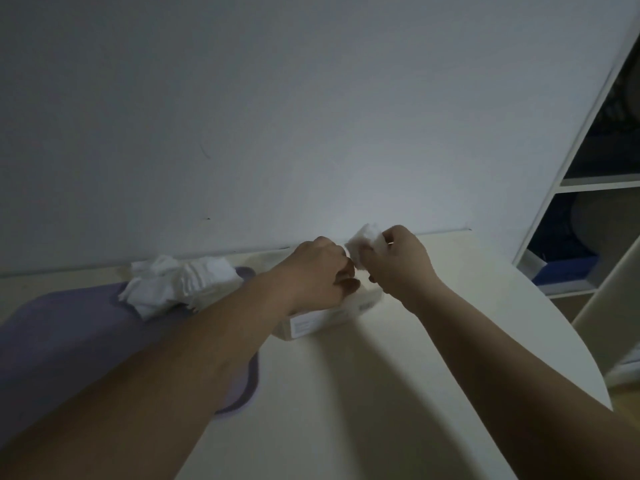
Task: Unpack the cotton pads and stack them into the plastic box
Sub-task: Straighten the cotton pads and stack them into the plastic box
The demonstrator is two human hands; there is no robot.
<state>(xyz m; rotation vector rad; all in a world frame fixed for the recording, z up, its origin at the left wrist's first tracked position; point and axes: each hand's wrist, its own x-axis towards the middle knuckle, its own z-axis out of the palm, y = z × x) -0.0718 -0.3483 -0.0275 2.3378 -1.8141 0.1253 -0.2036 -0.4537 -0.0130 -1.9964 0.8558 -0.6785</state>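
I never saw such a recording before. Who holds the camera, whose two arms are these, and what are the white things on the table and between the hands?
There is no machine here. A person wears one camera on the head, so the picture looks forward and down along that person's own arms. The left hand and the right hand meet above a pale box with a printed label, which stands on the white table. Both hands hold a small white bundle of cotton pads between them. To the left, a loose pile of cotton pads lies on a purple mat. A plain wall is behind, and a shelf unit stands at the right.
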